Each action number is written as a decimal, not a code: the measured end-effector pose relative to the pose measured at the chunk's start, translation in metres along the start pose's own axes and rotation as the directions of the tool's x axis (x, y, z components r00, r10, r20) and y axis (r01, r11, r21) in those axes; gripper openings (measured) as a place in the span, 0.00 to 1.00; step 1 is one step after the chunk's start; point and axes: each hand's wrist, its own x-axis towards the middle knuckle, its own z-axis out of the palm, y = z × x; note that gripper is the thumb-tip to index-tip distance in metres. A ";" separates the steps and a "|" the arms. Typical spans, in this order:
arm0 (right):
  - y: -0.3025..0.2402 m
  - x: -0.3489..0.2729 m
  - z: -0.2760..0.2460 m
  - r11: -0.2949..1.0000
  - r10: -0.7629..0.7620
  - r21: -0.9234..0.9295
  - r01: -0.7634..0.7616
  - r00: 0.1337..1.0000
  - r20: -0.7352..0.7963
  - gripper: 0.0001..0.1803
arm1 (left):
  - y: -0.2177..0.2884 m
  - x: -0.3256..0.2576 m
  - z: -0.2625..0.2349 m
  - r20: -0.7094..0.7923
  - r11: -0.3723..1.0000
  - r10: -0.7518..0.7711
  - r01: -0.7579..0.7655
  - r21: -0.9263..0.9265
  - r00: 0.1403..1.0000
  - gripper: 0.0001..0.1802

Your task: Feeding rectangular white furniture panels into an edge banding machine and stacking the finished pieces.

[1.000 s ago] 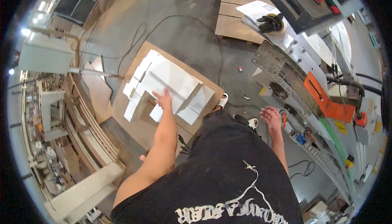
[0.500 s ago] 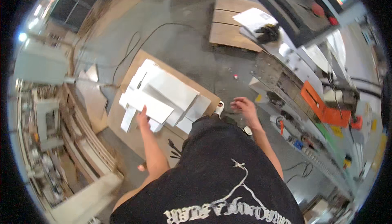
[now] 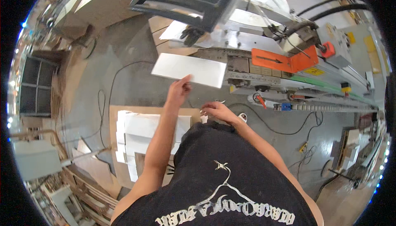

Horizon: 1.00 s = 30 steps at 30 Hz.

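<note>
My left hand [image 3: 178, 89] grips the near edge of a white rectangular panel [image 3: 189, 70] and holds it up flat in front of me, towards a long machine [image 3: 264, 40]. My right hand [image 3: 216, 110] hangs lower, close to my body, fingers loosely curled with nothing in it. Below my left arm a stack of similar white panels [image 3: 142, 133] lies on a brown board [image 3: 113, 114] on the floor.
The machine carries an orange guard [image 3: 284, 60] and a green rail [image 3: 330, 84] running right. Black cables [image 3: 272, 123] trail over the grey floor. A pair of black gloves [image 3: 192, 34] rests on a wooden pallet. Shelving and wood offcuts [image 3: 82, 172] crowd the left side.
My left hand has lifted one white panel off the stack and raised it towards the machine. My view has turned from the stack to the machine. My right hand has come in closer.
</note>
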 end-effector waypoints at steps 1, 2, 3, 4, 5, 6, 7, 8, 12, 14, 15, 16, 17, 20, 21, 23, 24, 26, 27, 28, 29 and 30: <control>-0.009 -0.008 -0.005 0.996 0.004 0.090 0.005 0.996 -0.093 0.15 | -0.012 0.013 0.022 0.037 0.999 -0.030 0.031 -0.038 0.999 0.09; -0.015 -0.014 -0.012 0.984 0.014 0.179 0.019 0.983 -0.184 0.15 | -0.022 0.023 0.042 0.076 0.995 -0.061 0.066 -0.073 0.995 0.10; -0.013 -0.014 -0.020 0.982 0.010 0.185 0.030 0.978 -0.208 0.15 | -0.030 0.031 0.059 0.096 0.996 -0.068 0.073 -0.059 0.993 0.10; -0.007 -0.013 -0.030 0.982 -0.029 0.168 0.089 0.944 -0.327 0.14 | -0.039 0.036 0.072 0.115 0.994 -0.090 0.096 -0.051 0.989 0.10; -0.002 -0.011 -0.040 0.979 -0.068 0.143 0.144 0.896 -0.438 0.13 | -0.046 0.040 0.082 0.130 0.992 -0.110 0.117 -0.044 0.985 0.11; -0.002 -0.009 -0.050 0.964 -0.070 0.192 0.182 0.876 -0.476 0.11 | -0.054 0.043 0.087 0.104 0.996 -0.087 0.084 0.034 0.991 0.14; 0.002 -0.006 -0.060 0.960 -0.066 0.203 0.191 0.864 -0.500 0.11 | -0.054 0.042 0.094 0.122 0.994 -0.101 0.095 0.055 0.987 0.14; 0.006 -0.001 -0.068 0.927 -0.106 0.250 0.279 0.835 -0.540 0.11 | -0.051 0.039 0.095 0.136 0.973 -0.147 0.119 0.196 0.980 0.16; 0.006 0.019 -0.087 0.797 -0.105 0.397 0.455 0.752 -0.651 0.13 | -0.025 0.025 0.078 0.149 0.818 0.043 -0.120 0.563 0.988 0.22; 0.013 0.034 -0.087 0.694 -0.078 0.504 0.513 0.750 -0.657 0.15 | -0.024 0.024 0.052 -0.066 0.824 0.355 -0.279 0.493 0.933 0.25; 0.018 0.040 -0.088 0.682 -0.083 0.503 0.530 0.740 -0.667 0.15 | -0.020 0.023 0.048 -0.049 0.815 0.359 -0.288 0.503 0.932 0.25; 0.020 0.042 -0.088 0.640 -0.065 0.514 0.571 0.706 -0.705 0.14 | -0.015 0.020 0.048 -0.111 0.798 0.363 -0.247 0.549 0.925 0.26; 0.023 0.044 -0.091 0.596 -0.044 0.519 0.613 0.671 -0.741 0.14 | -0.011 0.021 0.051 -0.172 0.780 0.369 -0.204 0.591 0.913 0.27; 0.004 0.033 -0.098 0.544 0.054 0.588 0.599 0.674 -0.737 0.15 | -0.013 0.037 0.046 -0.086 0.761 0.333 -0.214 0.612 0.939 0.22; 0.003 0.029 -0.102 0.536 0.051 0.584 0.609 0.667 -0.743 0.15 | -0.015 0.041 0.051 -0.074 0.755 0.336 -0.221 0.617 0.939 0.22; 0.005 0.019 -0.111 0.504 0.099 0.609 0.613 0.659 -0.745 0.17 | -0.020 0.048 0.062 -0.076 0.773 0.288 -0.185 0.607 0.955 0.23; 0.004 0.012 -0.117 0.497 0.101 0.606 0.622 0.652 -0.752 0.17 | -0.022 0.046 0.070 -0.065 0.767 0.287 -0.188 0.614 0.956 0.23; 0.007 -0.004 -0.129 0.458 0.167 0.605 0.651 0.606 -0.778 0.17 | -0.037 0.040 0.089 -0.003 0.768 0.239 -0.187 0.612 0.971 0.24; 0.013 -0.011 -0.136 0.450 0.171 0.605 0.658 0.601 -0.781 0.17 | -0.044 0.038 0.097 0.004 0.762 0.237 -0.188 0.620 0.971 0.24; 0.021 -0.018 -0.149 0.423 0.198 0.591 0.686 0.567 -0.800 0.16 | -0.054 0.038 0.107 0.043 0.767 0.229 -0.207 0.607 0.973 0.23; 0.029 -0.023 -0.160 0.399 0.228 0.576 0.713 0.531 -0.816 0.15 | -0.064 0.037 0.115 0.081 0.774 0.218 -0.223 0.592 0.973 0.23; 0.030 -0.030 -0.170 0.429 0.299 0.573 0.699 0.488 -0.820 0.14 | -0.070 0.035 0.128 0.103 0.775 0.159 -0.189 0.603 0.982 0.27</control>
